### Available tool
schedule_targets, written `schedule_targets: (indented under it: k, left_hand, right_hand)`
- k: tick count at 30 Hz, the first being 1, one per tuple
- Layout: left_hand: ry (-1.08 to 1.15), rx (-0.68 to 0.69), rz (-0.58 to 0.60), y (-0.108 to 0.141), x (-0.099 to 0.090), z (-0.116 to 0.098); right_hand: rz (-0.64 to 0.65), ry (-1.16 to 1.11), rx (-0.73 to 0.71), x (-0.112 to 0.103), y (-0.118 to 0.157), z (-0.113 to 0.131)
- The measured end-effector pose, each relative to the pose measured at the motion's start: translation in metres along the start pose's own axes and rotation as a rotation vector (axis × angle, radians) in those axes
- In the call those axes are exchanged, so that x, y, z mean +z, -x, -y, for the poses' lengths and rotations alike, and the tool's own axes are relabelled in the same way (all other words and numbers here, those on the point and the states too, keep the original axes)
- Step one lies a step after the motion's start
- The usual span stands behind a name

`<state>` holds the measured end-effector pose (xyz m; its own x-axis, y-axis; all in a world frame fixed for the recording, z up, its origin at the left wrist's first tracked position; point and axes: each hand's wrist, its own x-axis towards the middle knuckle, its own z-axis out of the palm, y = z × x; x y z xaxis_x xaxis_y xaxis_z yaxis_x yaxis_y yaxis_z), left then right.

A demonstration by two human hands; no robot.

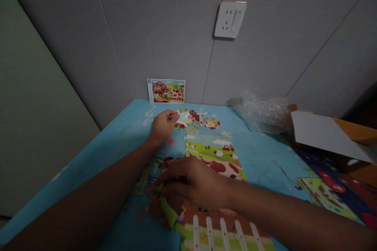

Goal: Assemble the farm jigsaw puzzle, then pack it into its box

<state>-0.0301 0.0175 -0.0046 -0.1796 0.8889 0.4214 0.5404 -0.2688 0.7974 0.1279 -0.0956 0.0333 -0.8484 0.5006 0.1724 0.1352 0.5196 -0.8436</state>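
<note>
My left hand (163, 126) reaches to the far side of the table, thumb and fingers pinched on a puzzle piece (183, 117) at the edge of a pile of loose puzzle pieces (200, 117). Nearer to me lies a partly joined jigsaw puzzle (219, 219) showing a white fence, a spotted cow, sheep and a red tractor. Over its left edge is my right hand (193, 182), palm down, its bent fingers somewhat apart. Those fingertips are close to dark and green pieces (170, 210) at the puzzle's ragged side; the hand hides part of the picture.
A picture card (166, 91) of a farm leans against the grey wall (165, 27). Crumpled clear plastic (262, 113) and an open box (326, 133) lie at the right on the blue table covering (256, 164). A socket (230, 19) is on the wall.
</note>
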Motion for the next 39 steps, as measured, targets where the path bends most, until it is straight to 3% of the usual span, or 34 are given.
schedule_targets:
  k: [5, 12, 19, 26, 28, 32, 34, 36, 39]
  left_hand:
    - [-0.012, 0.017, 0.003, 0.0, 0.001, -0.001]
    - [-0.008, 0.039, 0.007, 0.0, 0.001, 0.0]
    - [-0.012, 0.03, 0.01, -0.001, 0.002, 0.003]
    - [-0.01, 0.016, 0.107, 0.001, 0.003, 0.003]
    - [-0.022, 0.004, 0.112, 0.002, 0.002, 0.001]
    - [-0.03, -0.011, 0.122, 0.0, 0.001, -0.001]
    - [-0.038, -0.022, 0.125, -0.001, 0.001, 0.0]
    - [-0.045, -0.031, 0.129, -0.002, 0.001, 0.001]
    - [-0.037, -0.037, 0.131, -0.002, 0.001, 0.0]
  right_hand:
    - [-0.037, -0.218, 0.181, 0.006, 0.001, -0.005]
    - [0.002, -0.158, 0.035, 0.01, 0.0, -0.008]
    - [0.008, -0.182, 0.062, 0.012, 0.001, -0.006]
    - [0.003, -0.336, 0.151, 0.016, 0.001, -0.01]
    - [-0.083, -0.488, 0.18, 0.016, -0.003, -0.016]
    - [-0.448, -0.781, 0.239, 0.007, -0.012, -0.027]
    - [-0.55, -0.878, 0.253, 0.002, -0.015, -0.028]
    - [-0.558, -0.945, 0.249, -0.001, -0.015, -0.026]
    - [-0.444, -0.912, 0.239, -0.001, -0.012, -0.019]
